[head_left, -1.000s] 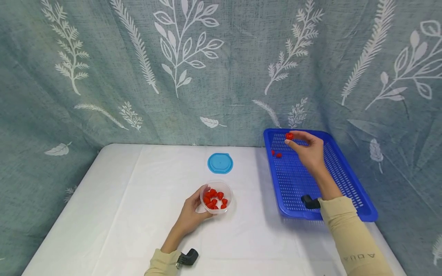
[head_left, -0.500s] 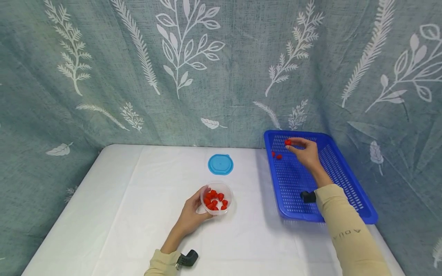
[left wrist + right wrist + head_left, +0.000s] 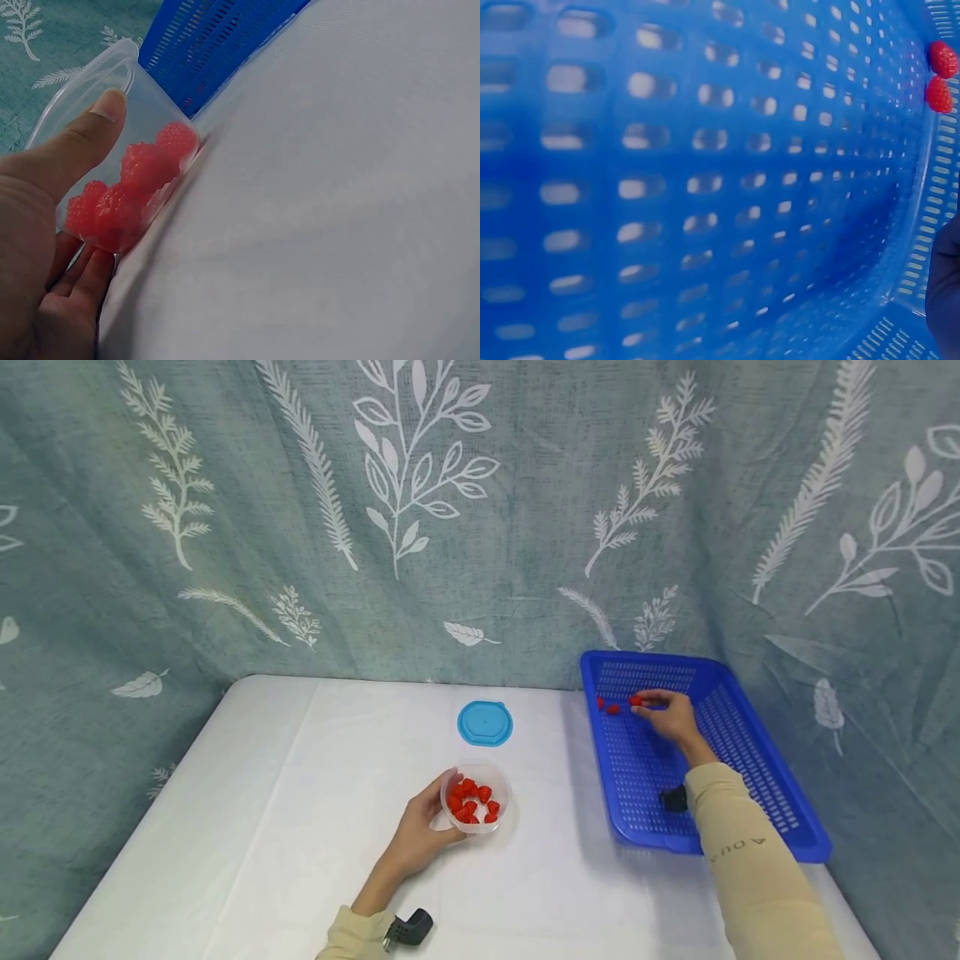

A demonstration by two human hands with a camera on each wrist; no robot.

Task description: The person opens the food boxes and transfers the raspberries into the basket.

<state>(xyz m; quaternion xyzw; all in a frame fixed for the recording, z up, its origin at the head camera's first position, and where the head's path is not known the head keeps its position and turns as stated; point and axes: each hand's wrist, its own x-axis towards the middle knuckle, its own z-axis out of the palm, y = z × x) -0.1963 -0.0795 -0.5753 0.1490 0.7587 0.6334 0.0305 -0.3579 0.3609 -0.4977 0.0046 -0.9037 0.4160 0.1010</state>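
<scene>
Evidently a small red berry (image 3: 636,700) is pinched by the right hand (image 3: 670,717) low in the blue tray (image 3: 750,760), right of frame; soft, light, prob. crushable, best taken at the sides w/ fingertips. The clear cup (image 3: 477,797) at centre-bottom is gripped by the left hand (image 3: 420,831)

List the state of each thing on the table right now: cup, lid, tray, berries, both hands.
clear cup: lid off, part full of red berries, on the table
blue lid: lying flat on the table, apart from the cup
blue tray: on the table, two loose berries at its far end
left hand: gripping the cup's side
right hand: low in the tray, pinching a single berry
</scene>
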